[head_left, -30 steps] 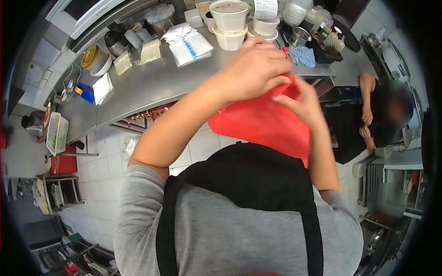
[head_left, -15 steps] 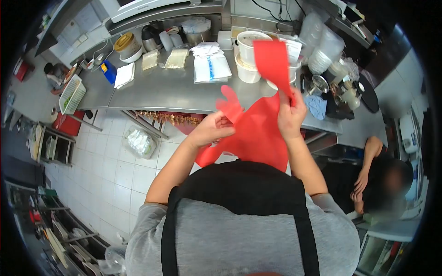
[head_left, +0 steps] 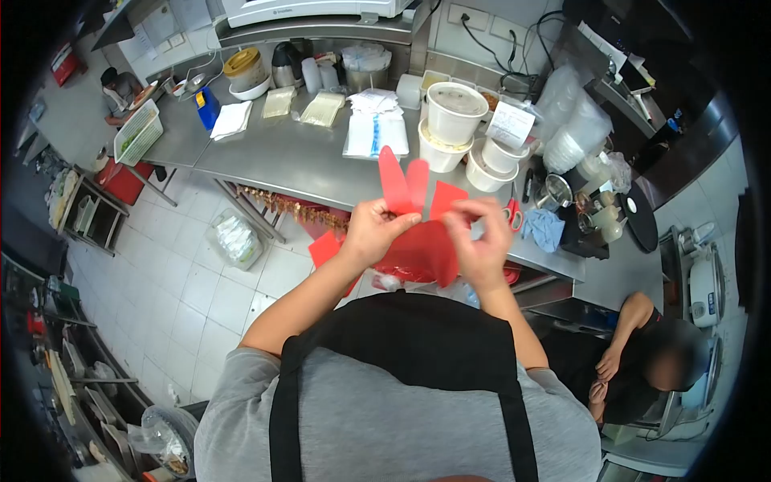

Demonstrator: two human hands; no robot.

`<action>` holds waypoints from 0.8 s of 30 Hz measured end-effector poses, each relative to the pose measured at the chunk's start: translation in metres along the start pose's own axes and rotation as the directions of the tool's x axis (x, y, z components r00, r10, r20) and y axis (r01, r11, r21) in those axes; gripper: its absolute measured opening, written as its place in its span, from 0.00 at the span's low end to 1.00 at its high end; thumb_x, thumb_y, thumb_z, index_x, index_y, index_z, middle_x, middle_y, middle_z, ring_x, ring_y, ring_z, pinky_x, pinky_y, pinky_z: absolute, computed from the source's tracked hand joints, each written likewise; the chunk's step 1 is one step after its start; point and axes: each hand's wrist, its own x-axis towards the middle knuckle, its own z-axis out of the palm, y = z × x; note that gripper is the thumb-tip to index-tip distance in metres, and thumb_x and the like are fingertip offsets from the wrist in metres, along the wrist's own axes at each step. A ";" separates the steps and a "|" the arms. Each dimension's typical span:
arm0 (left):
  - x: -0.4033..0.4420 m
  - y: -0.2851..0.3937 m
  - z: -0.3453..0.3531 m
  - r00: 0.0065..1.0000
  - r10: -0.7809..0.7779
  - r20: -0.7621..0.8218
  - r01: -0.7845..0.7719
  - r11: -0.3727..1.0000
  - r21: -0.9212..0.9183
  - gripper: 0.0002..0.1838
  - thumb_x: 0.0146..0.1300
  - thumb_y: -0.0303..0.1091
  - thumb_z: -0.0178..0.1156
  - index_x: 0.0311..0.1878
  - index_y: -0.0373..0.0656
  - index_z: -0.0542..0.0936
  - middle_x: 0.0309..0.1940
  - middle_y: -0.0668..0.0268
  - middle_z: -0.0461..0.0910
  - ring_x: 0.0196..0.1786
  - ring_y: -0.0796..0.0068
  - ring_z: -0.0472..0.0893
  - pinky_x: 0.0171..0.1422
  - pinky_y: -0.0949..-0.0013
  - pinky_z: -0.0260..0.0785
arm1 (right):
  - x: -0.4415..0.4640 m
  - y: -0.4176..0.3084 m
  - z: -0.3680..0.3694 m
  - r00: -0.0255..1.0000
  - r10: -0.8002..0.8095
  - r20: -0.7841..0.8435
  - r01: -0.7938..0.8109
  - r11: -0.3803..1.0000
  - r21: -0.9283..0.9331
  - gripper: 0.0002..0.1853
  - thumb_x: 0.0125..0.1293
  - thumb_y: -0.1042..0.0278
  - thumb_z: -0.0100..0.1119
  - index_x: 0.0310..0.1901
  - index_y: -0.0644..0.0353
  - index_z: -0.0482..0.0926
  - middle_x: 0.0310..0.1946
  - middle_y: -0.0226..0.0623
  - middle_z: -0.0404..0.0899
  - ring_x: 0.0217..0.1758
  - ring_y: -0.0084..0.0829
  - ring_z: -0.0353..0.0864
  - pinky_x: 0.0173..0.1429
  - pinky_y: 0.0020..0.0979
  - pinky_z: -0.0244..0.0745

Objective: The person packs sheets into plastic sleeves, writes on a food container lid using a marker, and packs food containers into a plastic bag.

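Observation:
A red, cloth-like carrier bag hangs in front of my apron, below the counter's front edge, with upright strips at its top. My left hand pinches it between thumb and fingers at the base of two rounded strips. At the other side, my right hand has curled fingers on a squarer red flap; the fingers are slightly blurred. Part of the bag hangs out to the left, behind my left forearm.
On the steel counter stand stacked white tubs, white paper bags, red scissors and a blue cloth. A wrapped bundle lies on the floor. A person is at the right, another far left.
My right hand has come down with its part of the red bag, which was raised before the tubs. The tubs and scissors now show. The whole view has shifted slightly.

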 end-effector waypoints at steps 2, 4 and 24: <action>-0.002 -0.004 0.008 0.999 0.030 -0.017 -0.031 0.997 -0.067 0.08 0.60 0.24 0.62 0.43 0.36 0.83 0.35 0.68 0.84 0.35 0.86 0.78 0.39 0.76 0.72 | 0.001 -0.011 0.015 0.992 0.051 0.112 -0.053 0.999 0.014 0.16 0.52 0.68 0.72 0.42 0.62 0.80 0.32 0.37 0.75 0.35 0.32 0.75 0.40 0.32 0.72; -0.009 0.015 0.013 0.993 0.115 -0.038 -0.110 0.987 0.115 0.08 0.59 0.22 0.61 0.42 0.38 0.84 0.35 0.67 0.84 0.34 0.85 0.78 0.39 0.75 0.72 | 0.001 -0.014 0.029 0.993 0.074 0.088 -0.074 0.997 -0.005 0.17 0.49 0.67 0.72 0.40 0.62 0.81 0.31 0.38 0.74 0.32 0.33 0.75 0.37 0.32 0.72; -0.051 -0.097 -0.040 0.771 -0.409 0.488 0.632 0.404 -0.661 0.12 0.71 0.40 0.47 0.48 0.47 0.75 0.40 0.68 0.79 0.40 0.73 0.81 0.44 0.65 0.76 | -0.055 -0.004 0.041 0.937 -0.332 0.111 0.338 0.940 -0.041 0.09 0.50 0.71 0.69 0.35 0.51 0.85 0.33 0.28 0.77 0.32 0.33 0.75 0.37 0.31 0.69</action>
